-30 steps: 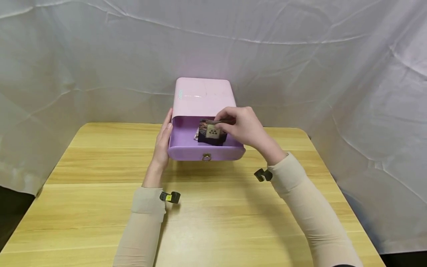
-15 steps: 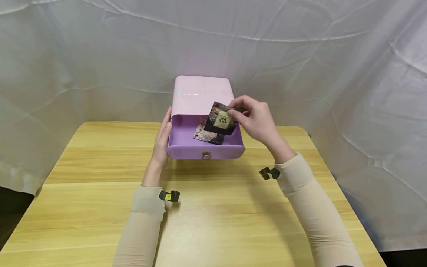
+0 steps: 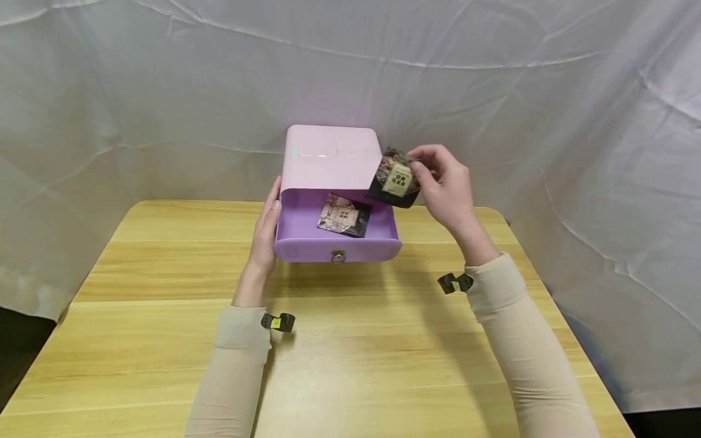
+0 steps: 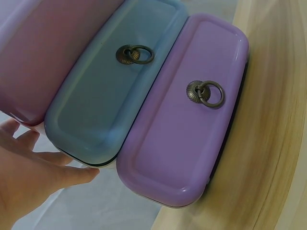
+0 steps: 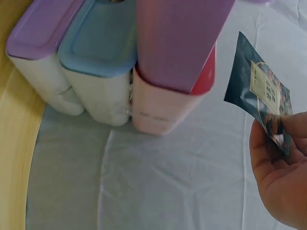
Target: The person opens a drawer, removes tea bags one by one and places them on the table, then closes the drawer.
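Observation:
My right hand (image 3: 449,191) pinches a dark tea sachet (image 3: 393,185) with a pale label by its edge, in the air at the right side of the pink drawer unit (image 3: 334,157). In the right wrist view, thumb and fingers hold one end of the sachet (image 5: 256,84). The top drawer (image 3: 367,250), purple with a ring pull, stands pulled out. A second tea sachet (image 3: 344,215) with pinkish print lies flat inside it. My left hand (image 3: 265,237) rests against the unit's left side, fingers extended; the left wrist view shows the hand (image 4: 36,172) beside the drawers.
Below the pulled-out drawer, a blue drawer (image 4: 96,96) and a lower purple drawer (image 4: 180,124) are closed, each with a ring pull. The unit stands at the back of a wooden table (image 3: 328,365). A white cloth (image 3: 219,91) hangs behind and beside it.
My right hand has lifted the dark sachet out of the drawer and carried it up and right, uncovering the second sachet. My left hand has stayed in place.

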`<state>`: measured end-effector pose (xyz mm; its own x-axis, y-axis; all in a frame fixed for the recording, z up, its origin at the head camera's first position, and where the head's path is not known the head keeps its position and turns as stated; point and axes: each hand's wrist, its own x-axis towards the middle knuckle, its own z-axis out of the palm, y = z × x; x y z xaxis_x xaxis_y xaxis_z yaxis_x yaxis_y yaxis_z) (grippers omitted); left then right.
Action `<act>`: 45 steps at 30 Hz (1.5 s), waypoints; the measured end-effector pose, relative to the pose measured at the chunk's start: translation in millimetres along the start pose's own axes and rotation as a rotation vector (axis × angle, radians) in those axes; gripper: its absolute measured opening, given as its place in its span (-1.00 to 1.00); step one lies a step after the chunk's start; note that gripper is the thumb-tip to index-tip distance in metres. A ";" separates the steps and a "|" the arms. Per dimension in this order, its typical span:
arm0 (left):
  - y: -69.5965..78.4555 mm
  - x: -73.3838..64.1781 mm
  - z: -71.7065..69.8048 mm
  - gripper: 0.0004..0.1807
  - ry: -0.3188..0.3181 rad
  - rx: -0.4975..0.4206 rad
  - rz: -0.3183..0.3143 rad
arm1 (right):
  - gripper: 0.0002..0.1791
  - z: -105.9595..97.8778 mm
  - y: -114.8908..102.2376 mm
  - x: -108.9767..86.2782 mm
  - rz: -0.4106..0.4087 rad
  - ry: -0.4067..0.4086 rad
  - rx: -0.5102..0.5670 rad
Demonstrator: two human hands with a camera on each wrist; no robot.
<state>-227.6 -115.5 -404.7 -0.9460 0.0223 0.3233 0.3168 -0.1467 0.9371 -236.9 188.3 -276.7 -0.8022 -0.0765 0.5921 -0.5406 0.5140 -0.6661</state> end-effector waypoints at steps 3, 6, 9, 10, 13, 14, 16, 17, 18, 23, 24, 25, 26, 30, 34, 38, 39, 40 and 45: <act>0.8 -0.1 0.3 -0.33 0.003 0.000 0.002 | -0.81 -4.6 5.0 0.0 0.037 0.025 0.018; 0.6 -0.2 -0.1 -0.32 0.004 -0.002 0.006 | -0.79 -8.1 12.1 0.0 0.072 0.047 0.036; 0.3 -0.5 -1.0 -0.30 0.005 -0.003 0.004 | -0.78 -10.9 20.6 -0.6 0.109 0.061 0.062; 0.2 -0.6 -1.4 -0.30 0.006 -0.003 0.003 | -0.78 -11.6 24.1 -0.9 0.122 0.065 0.069; 0.4 -0.9 -2.1 -0.31 0.010 0.000 0.000 | -0.76 -13.4 34.1 -2.6 0.166 0.085 0.085; 0.6 -1.0 -2.2 -0.31 0.011 0.001 0.000 | -0.75 -13.9 37.4 -3.3 0.181 0.092 0.084; 0.6 -1.1 -2.5 -0.31 0.011 0.002 0.002 | -0.74 -14.9 44.2 -4.5 0.210 0.104 0.087; 0.8 -1.1 -2.4 -0.31 0.011 0.002 0.003 | -0.73 -15.4 47.3 -4.8 0.228 0.107 0.081; 0.5 -1.1 -2.6 -0.31 0.010 0.002 0.003 | -0.72 -15.9 50.2 -5.4 0.239 0.107 0.077; 0.1 -1.0 -2.9 -0.33 0.004 0.001 0.002 | -0.71 -15.1 68.6 -7.1 0.309 0.089 0.035; 0.1 -1.1 -3.0 -0.33 0.002 0.003 0.001 | -0.71 -14.1 73.1 -7.7 0.319 0.081 0.028; 0.3 -1.2 -2.9 -0.33 0.002 0.005 0.001 | -0.71 -12.9 78.1 -7.9 0.333 0.073 0.021; 0.1 -1.2 -2.8 -0.33 0.002 0.007 0.001 | -0.71 -11.8 82.5 -8.4 0.344 0.061 0.008; -0.1 -1.5 -2.6 -0.34 0.001 0.013 0.005 | -0.71 -5.7 98.5 -11.2 0.373 0.011 -0.046; -0.4 -1.3 -3.1 -0.32 -0.004 0.015 0.007 | -0.70 0.9 111.4 -15.5 0.372 -0.039 -0.112; -0.4 -1.5 -3.5 -0.32 -0.004 0.017 0.006 | -0.71 8.1 124.8 -19.9 0.359 -0.109 -0.183; -0.5 -1.4 -3.6 -0.32 -0.003 0.018 0.007 | -0.71 9.8 128.2 -21.0 0.355 -0.129 -0.199; -0.6 -1.4 -3.6 -0.33 -0.004 0.017 0.007 | -0.71 11.6 131.5 -21.9 0.352 -0.148 -0.211; -0.8 -1.0 -3.5 -0.32 -0.008 0.011 0.011 | -0.69 18.8 145.9 -24.2 0.339 -0.229 -0.249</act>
<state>-227.2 -118.8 -406.2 -0.9419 0.0284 0.3348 0.3282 -0.1359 0.9348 -301.1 249.0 -396.7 -0.9731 -0.0413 0.2266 -0.1844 0.7294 -0.6587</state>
